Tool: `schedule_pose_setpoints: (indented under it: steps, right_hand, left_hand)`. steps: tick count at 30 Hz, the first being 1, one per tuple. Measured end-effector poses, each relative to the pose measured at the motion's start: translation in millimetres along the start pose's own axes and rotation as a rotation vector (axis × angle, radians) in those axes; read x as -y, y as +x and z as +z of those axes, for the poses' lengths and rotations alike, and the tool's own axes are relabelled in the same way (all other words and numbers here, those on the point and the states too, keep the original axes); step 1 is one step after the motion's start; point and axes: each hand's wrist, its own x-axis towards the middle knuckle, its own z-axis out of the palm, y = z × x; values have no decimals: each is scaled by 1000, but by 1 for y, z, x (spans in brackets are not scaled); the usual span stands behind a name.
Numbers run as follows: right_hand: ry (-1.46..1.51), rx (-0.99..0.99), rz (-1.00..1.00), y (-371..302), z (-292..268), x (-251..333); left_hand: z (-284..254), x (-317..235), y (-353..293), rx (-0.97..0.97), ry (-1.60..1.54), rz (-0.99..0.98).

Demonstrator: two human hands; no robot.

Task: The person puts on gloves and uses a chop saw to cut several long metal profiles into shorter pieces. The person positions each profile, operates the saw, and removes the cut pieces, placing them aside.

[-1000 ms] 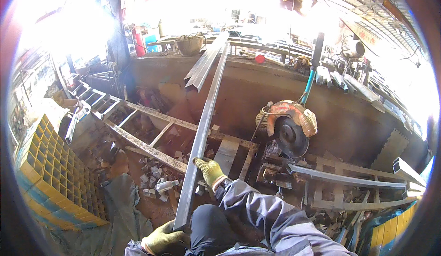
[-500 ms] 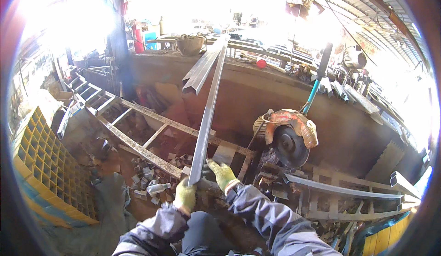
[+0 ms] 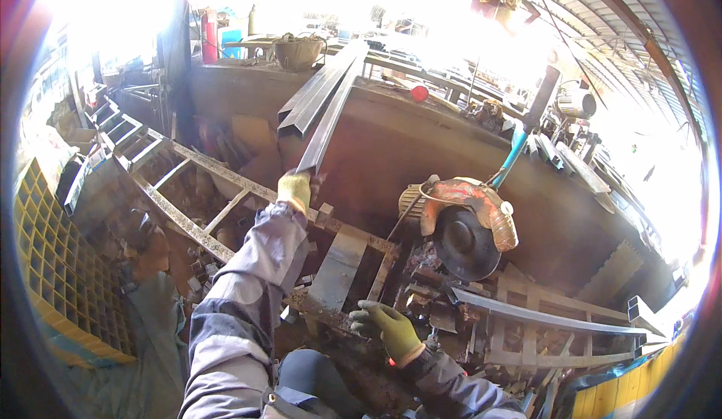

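My left hand (image 3: 295,191), in a yellow-green work glove, is closed round the near end of a long grey metal bar (image 3: 328,132). The bar slants up and away, its far part resting on the ledge beside other metal profiles (image 3: 307,110). My right hand (image 3: 387,330), gloved alike, holds nothing; its fingers are apart above the scrap-strewn floor, near a flat metal plate (image 3: 336,270). Further right stands a cut-off saw with a dark round disc (image 3: 464,243) and a worn orange guard (image 3: 451,197).
A ladder-like metal frame (image 3: 174,172) runs from the far left toward the plate. At the left stands a yellow grid rack (image 3: 68,283). Right of the saw, a long metal strip (image 3: 541,310) lies over a frame. A basket (image 3: 297,53) sits on the brown wall's ledge (image 3: 241,73).
My left hand has moved forward, carrying the bar's near end away from me. The right hand has drawn back from beside the bar, lower and nearer. The view has shifted slightly.
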Motion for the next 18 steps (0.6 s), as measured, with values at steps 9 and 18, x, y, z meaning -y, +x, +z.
schedule_pose_setpoints:
  steps: [9,18]
  right_hand:
    - [16,-183,48,-79,-54,17]
    - [-215,-32,-4,-120,-91,1]
  left_hand:
    - [32,-4,92,-77,-159,-161]
    - [23,46,114,94,-479,-12]
